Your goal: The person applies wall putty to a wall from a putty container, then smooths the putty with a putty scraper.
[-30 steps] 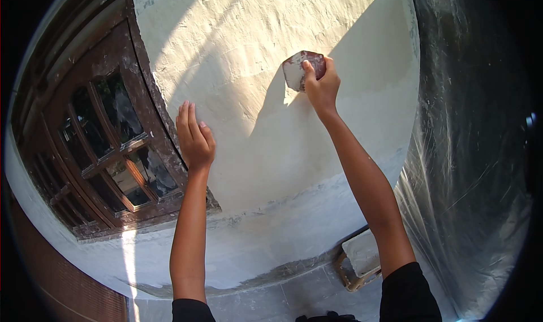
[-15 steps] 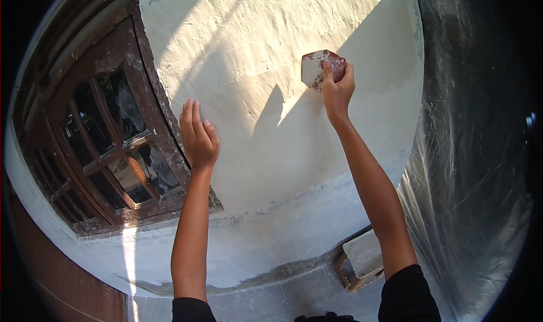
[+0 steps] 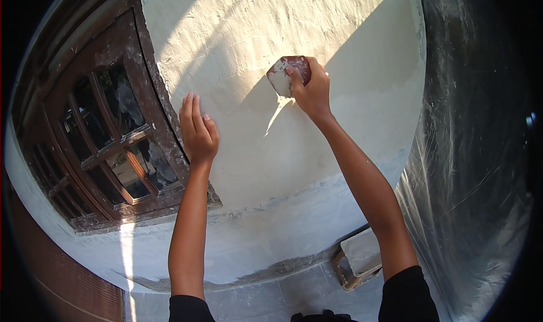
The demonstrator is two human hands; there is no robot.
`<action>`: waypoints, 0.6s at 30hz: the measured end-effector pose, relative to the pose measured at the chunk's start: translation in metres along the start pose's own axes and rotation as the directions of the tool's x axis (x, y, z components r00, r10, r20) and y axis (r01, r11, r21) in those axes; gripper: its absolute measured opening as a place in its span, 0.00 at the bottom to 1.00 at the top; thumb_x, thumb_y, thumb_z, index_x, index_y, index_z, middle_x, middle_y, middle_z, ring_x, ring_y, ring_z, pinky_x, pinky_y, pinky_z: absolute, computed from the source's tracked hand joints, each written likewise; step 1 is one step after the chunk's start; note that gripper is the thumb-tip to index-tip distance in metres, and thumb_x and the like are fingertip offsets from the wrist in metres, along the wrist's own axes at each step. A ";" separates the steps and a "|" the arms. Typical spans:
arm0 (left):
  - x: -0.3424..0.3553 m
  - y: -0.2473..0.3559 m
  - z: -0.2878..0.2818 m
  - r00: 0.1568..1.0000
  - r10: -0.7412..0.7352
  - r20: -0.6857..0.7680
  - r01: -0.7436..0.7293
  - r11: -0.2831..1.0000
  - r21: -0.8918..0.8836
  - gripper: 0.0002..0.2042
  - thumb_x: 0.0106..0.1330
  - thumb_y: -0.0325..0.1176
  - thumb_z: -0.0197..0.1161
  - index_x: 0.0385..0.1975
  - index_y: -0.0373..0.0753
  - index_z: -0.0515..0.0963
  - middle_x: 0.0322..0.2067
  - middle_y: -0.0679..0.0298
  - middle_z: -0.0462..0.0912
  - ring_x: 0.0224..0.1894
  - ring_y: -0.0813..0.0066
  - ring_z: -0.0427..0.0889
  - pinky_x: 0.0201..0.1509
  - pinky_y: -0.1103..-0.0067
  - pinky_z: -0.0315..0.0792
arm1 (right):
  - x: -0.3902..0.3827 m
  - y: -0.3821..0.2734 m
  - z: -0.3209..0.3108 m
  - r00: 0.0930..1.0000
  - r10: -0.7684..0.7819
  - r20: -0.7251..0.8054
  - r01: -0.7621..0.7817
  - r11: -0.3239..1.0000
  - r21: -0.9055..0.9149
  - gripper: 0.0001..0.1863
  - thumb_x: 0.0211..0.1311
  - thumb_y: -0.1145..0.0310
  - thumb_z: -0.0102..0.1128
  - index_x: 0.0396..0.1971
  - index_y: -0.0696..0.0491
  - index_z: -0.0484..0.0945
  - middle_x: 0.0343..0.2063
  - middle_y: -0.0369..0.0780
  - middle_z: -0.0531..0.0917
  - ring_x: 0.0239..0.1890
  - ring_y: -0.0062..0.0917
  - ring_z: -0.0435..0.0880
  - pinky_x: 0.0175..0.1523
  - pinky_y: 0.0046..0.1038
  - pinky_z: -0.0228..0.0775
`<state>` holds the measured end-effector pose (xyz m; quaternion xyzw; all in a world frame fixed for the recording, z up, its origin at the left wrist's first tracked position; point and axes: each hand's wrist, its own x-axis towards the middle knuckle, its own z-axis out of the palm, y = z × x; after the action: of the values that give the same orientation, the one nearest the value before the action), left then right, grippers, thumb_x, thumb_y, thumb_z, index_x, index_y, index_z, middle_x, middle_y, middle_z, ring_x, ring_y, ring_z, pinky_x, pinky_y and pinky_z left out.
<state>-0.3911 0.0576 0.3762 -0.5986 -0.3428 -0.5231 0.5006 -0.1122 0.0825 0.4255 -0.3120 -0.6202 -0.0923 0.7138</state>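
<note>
My right hand (image 3: pixel 313 89) grips a reddish-brown, flat, angular hand tool (image 3: pixel 279 80) smeared with pale plaster; its exact kind is unclear. Thumb on its near face, I hold it against or very close to the cream plastered wall (image 3: pixel 254 163). A ridged, rough coat lies above the tool, while the surface below looks smoother. My left hand (image 3: pixel 198 131) is open beside the window frame, fingers stretched upward and close together. It seems to rest on the wall, though the contact itself is hidden.
On the left is a dark brown wooden window (image 3: pixel 127 149) with several glass panes. Clear plastic sheeting (image 3: pixel 458 169) hangs at the right. A plaster-smeared stool-like stand (image 3: pixel 362 254) sits low on the grey tiled floor (image 3: pixel 266 296).
My right hand has moved the tool left and slightly down across the wall, and its shadow has shifted with it. My left hand has stayed almost in place.
</note>
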 end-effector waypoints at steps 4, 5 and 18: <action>-0.001 0.001 0.000 1.000 -0.009 -0.008 0.009 1.000 0.019 0.21 0.72 0.29 0.45 0.62 0.28 0.68 0.62 0.47 0.70 0.66 0.49 0.68 0.71 0.58 0.63 | 0.014 -0.008 -0.005 0.840 0.450 -0.303 -0.329 0.867 0.375 0.14 0.65 0.68 0.65 0.42 0.63 0.75 0.33 0.47 0.83 0.36 0.35 0.84 0.43 0.35 0.74; -0.001 -0.001 -0.001 1.000 -0.008 -0.009 0.008 1.000 0.025 0.21 0.72 0.29 0.45 0.62 0.28 0.68 0.62 0.47 0.70 0.66 0.49 0.68 0.71 0.58 0.63 | 0.011 -0.008 0.000 0.908 0.366 -0.206 -0.258 0.873 0.414 0.14 0.64 0.68 0.65 0.42 0.62 0.75 0.33 0.47 0.83 0.35 0.35 0.85 0.42 0.35 0.74; 0.000 0.001 -0.001 1.000 -0.005 -0.010 0.005 1.000 0.009 0.21 0.71 0.28 0.45 0.61 0.27 0.68 0.62 0.46 0.70 0.66 0.47 0.69 0.70 0.58 0.63 | 0.005 -0.011 0.012 0.998 0.009 -0.059 0.005 0.973 0.232 0.15 0.61 0.68 0.68 0.43 0.59 0.76 0.30 0.47 0.83 0.34 0.36 0.82 0.42 0.36 0.73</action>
<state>-0.3907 0.0565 0.3761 -0.5927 -0.3442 -0.5257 0.5038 -0.1263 0.0820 0.4342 -0.2242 -0.6049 -0.0279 0.7636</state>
